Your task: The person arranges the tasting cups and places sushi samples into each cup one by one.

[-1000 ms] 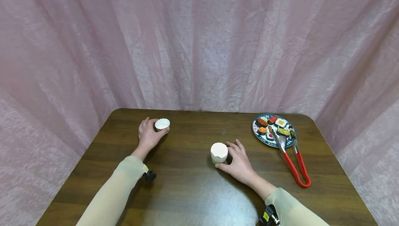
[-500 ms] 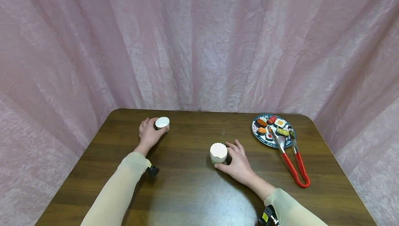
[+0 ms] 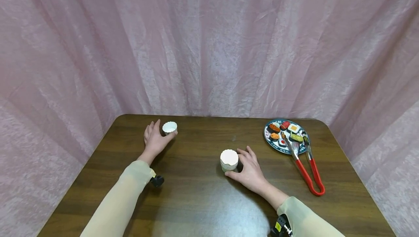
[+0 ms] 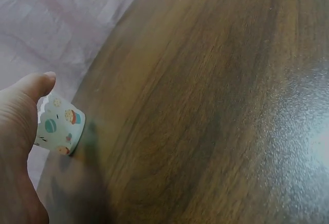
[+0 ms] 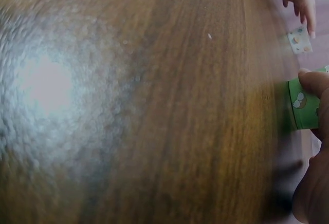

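A white paper baking cup (image 3: pixel 170 127) with printed cupcakes and a wavy rim stands upright on the table at the back left. My left hand (image 3: pixel 155 141) is spread beside it, fingers extended and apart from the cup, and the thumb overlaps its near side. In the left wrist view that thumb lies by the rim of the cup (image 4: pixel 60 124). Right of the table's middle, my right hand (image 3: pixel 250 173) holds a green paper baking cup (image 3: pixel 229 161) between thumb and fingers. Its green printed wall (image 5: pixel 303 103) shows beside the thumb in the right wrist view.
A round plate (image 3: pixel 269 141) of sushi pieces lies at the back right. Red-handled tongs (image 3: pixel 306 175) lean with their tips on it. The brown wooden table (image 3: pixel 196 200) ends at a pink curtain (image 3: pixel 209 48).
The left fingers have straightened and drawn away from the white baking cup, which stays in about the same place. My right hand and the green cup hold still.
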The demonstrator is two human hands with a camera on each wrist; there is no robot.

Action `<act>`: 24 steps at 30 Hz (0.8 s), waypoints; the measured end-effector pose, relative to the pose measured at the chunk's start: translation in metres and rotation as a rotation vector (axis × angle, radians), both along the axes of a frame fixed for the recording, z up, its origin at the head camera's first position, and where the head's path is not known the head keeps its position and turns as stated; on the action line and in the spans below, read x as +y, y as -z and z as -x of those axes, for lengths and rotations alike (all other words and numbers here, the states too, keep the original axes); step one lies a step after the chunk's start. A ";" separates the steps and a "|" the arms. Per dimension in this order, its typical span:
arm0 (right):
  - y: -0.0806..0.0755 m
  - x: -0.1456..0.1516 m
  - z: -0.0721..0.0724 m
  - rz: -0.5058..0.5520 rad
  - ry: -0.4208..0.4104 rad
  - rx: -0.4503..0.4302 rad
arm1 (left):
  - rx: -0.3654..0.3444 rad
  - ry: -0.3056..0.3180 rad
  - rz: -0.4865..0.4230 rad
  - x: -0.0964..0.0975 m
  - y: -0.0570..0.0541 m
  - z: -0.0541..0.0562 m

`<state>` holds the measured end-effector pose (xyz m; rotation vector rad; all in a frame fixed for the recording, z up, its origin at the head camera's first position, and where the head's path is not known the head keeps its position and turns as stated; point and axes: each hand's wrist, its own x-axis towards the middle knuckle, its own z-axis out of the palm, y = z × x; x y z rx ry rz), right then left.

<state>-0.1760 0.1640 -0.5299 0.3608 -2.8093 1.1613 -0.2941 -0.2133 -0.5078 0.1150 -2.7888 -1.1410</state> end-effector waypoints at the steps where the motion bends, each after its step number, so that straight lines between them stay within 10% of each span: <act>1: 0.000 0.000 0.000 -0.001 0.000 0.000 | 0.008 0.006 0.001 0.000 -0.001 -0.001; 24: -0.002 -0.001 0.001 0.013 -0.006 -0.023 | 0.137 0.342 -0.013 0.052 -0.027 -0.040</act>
